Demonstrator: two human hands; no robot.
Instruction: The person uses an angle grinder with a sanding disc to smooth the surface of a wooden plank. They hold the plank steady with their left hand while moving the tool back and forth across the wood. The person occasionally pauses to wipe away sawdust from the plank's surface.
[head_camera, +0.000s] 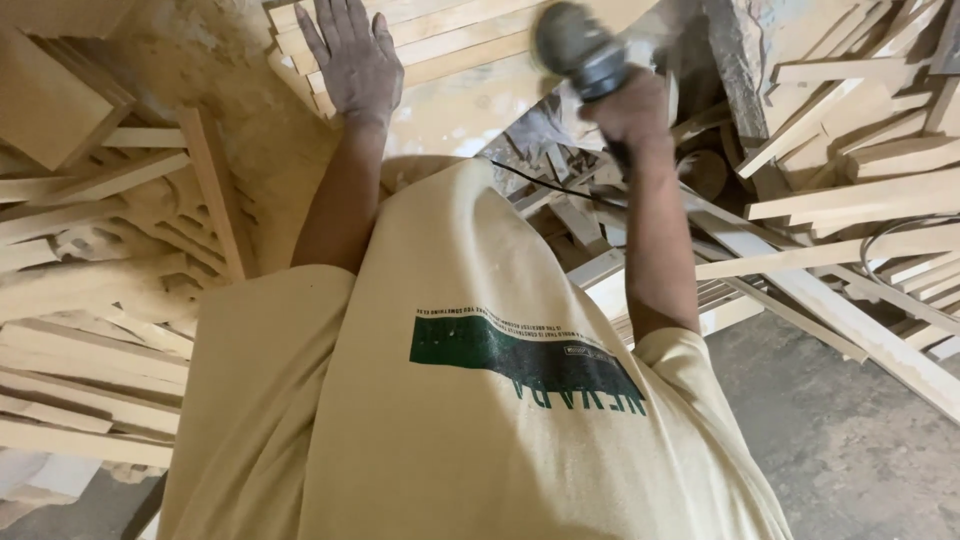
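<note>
1. nearest the camera is the person's pale yellow t-shirt (450, 400), which fills the lower middle of the view; a dark green printed band runs across it, and the grey floor (850, 440) shows at lower right.
2. both bare forearms reach up and away from the shirt, the left one toward the top centre-left, the right one toward the top centre-right.
3. a thin black cord (545, 185) crosses the gap between the arms and runs toward the right forearm.
4. the left hand (352, 62) lies flat and open, palm down, fingers spread and straight, dusted with pale sawdust; it presses on a row of light wooden slats (450, 45) laid side by side at the top of the view.
5. the right hand (630, 110) is closed in a fist around the body of a grey power sander (575, 45), gripping it from below; the tool's rounded head is blurred and sits just over the right end of the same slats, so whether it touches the wood cannot be told.
6. the two hands are apart, the flat one on the slats' left part and the tool at their right.
7. farther out, loose wooden offcuts (850, 170) and long strips pile up on the right, and stacked boards (90, 370) and carved pieces lie at the left.
</note>
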